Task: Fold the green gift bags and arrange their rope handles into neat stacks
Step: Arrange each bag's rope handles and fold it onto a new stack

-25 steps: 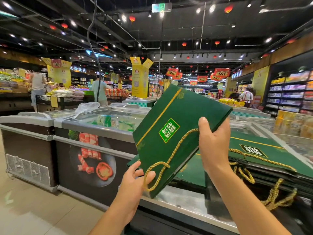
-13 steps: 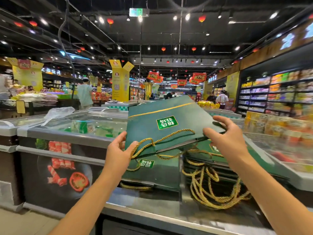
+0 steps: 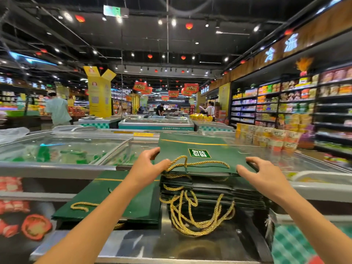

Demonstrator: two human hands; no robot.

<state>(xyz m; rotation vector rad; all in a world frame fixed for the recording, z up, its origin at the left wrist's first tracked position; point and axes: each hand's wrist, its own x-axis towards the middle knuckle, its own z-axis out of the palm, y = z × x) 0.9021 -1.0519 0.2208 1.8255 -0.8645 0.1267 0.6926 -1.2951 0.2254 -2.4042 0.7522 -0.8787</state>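
At the centre of the frame, the top gift bag (image 3: 200,147) lies flat on a tall stack of folded green bags (image 3: 213,191), its white-on-green label facing up and its gold rope handle (image 3: 200,164) draped along the near edge. The left hand (image 3: 146,166) pinches the bag's near left corner, thumb on top beside the rope. The right hand (image 3: 262,174) sits at the near right corner with bent fingers touching the edge; whether it actually grips cannot be told. Below the stack's front, a tangle of rope handles (image 3: 200,221) hangs down in loops. Lower left of the stack, touching it, lies a lower pile of bags (image 3: 118,199) with one handle (image 3: 82,205) curled on top. Both piles rest on a chest freezer (image 3: 57,164) with glass lids. Further out, stocked shelves (image 3: 285,103) fill the right side, a yellow pillar sign (image 3: 100,96) stands centre left, and a shopper in a pale green shirt (image 3: 58,111) is at far left.
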